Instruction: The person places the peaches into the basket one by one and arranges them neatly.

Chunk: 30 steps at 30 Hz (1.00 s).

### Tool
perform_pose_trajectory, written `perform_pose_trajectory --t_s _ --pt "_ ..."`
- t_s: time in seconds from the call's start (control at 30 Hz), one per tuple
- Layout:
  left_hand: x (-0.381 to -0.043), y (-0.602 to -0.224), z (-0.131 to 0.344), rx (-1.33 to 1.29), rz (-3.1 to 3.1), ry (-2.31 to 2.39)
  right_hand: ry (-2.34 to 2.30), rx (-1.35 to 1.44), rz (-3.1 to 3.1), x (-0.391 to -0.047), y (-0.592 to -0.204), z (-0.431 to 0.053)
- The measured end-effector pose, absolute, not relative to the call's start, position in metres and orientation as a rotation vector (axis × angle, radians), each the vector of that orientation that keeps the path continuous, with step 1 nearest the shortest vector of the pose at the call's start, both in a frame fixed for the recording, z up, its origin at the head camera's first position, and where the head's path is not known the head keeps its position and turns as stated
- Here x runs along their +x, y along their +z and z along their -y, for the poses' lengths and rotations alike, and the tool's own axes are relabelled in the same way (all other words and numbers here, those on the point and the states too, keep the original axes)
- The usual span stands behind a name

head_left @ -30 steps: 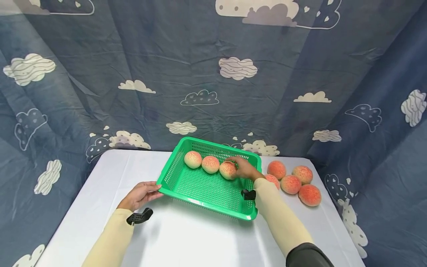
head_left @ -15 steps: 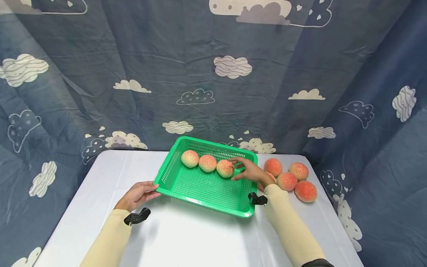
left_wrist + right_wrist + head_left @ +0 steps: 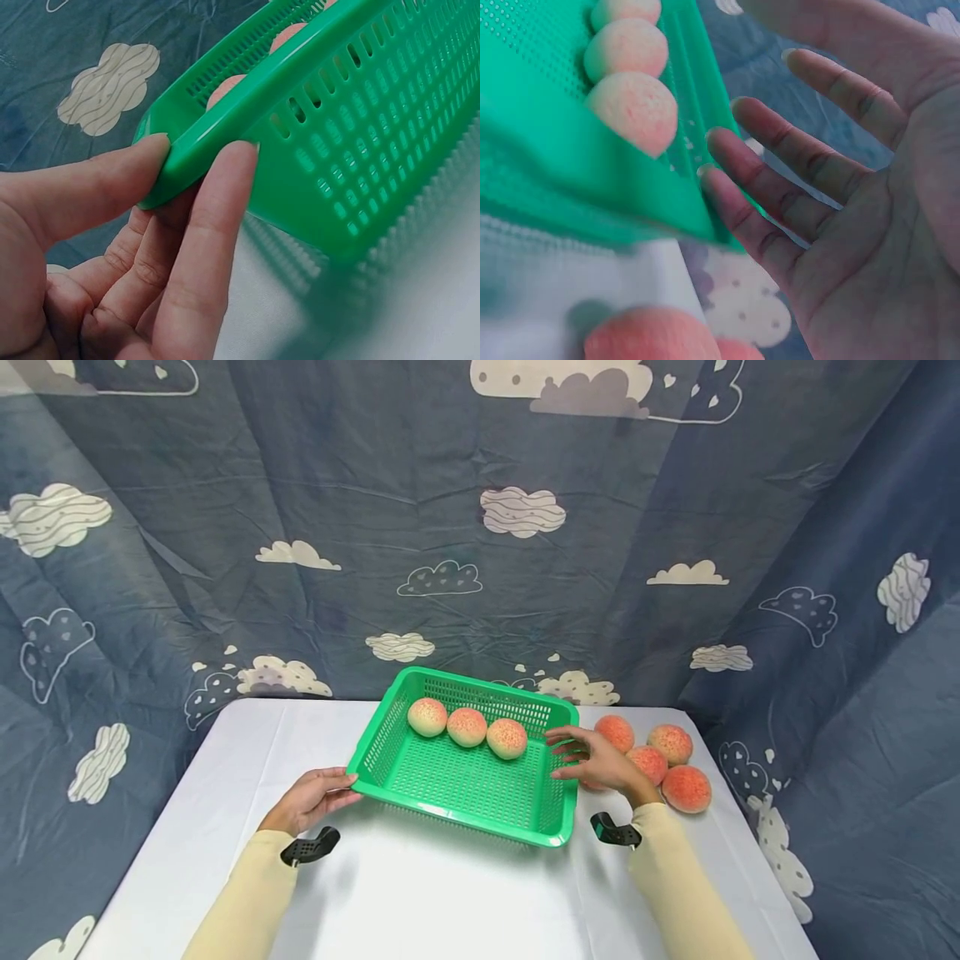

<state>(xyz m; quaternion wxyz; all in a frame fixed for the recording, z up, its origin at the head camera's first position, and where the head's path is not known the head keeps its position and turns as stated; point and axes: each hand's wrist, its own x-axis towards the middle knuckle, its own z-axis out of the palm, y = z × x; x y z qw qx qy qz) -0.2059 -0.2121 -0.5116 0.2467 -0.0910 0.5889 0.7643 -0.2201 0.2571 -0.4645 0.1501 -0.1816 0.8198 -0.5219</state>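
A green plastic basket (image 3: pixel 450 814) with perforated walls sits on the white table. Three peaches lie in a row along its back: a left peach (image 3: pixel 427 717), a middle peach (image 3: pixel 467 727) and a right peach (image 3: pixel 507 739). My left hand (image 3: pixel 315 797) pinches the basket's left front corner; in the left wrist view the thumb (image 3: pixel 112 176) lies on the rim and the fingers are beneath it. Over the basket's right rim is my right hand (image 3: pixel 600 760), holding nothing, its fingers spread and relaxed, as the right wrist view also shows.
Several redder peaches (image 3: pixel 687 789) cluster on the table right of the basket, partly behind my right hand. A dark blue cloud-print curtain (image 3: pixel 450 485) hangs behind the table and at both sides. The white tablecloth (image 3: pixel 450 902) stretches in front of the basket.
My right hand has let go of the right peach in the basket and drawn back to the right, over the rim. The left hand keeps its grip on the basket corner.
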Motion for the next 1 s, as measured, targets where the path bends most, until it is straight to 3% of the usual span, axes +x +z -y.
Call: perform_pose_trajectory --t_s 0.5,1.0 --pt "-0.206 -0.512 0.212 -0.232 -1.6 2.09 -1.562 -0.245 -2.596 -0.208 -0.485 -0.311" --pt "-0.206 -0.512 0.211 -0.239 -1.581 2.107 -1.601 0.093 -2.677 -0.213 -0.519 -0.328"
